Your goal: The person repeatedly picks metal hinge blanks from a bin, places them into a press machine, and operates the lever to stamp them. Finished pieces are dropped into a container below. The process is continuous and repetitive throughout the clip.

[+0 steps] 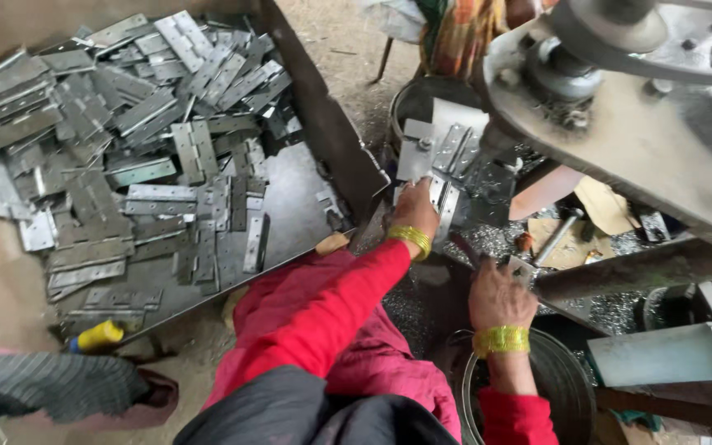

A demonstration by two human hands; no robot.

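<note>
The left hand (415,210) reaches far and forward from its red sleeve to the bed of the press, and its fingers are closed on a flat metal hinge (444,200) whose long axis runs near-to-far, tilted a little to the right, so the piece juts out just beyond and to the right of the knuckles toward the machine. That hinge lies touching a small cluster of other hinge plates (447,148) stacked on the work surface just farther off, under the heavy grey press arm (620,140) that sweeps in from the upper right. The right hand (500,297) sits nearer and to the right, above the rim of a round metal bucket (566,387); its fingers curl over the near end of a dark bar or lever (620,268) running off to the right, though whether they truly clamp it or only rest on it cannot be told from this angle. Of the two, the left hand is plainly the nearer to the hinge, in fact already on it, while the right is well apart from it. To the far left, a big steel tray (290,198) holds a loose heap of finished hinges (125,148). Metal shavings (488,239) litter the surface between the hands.
</note>
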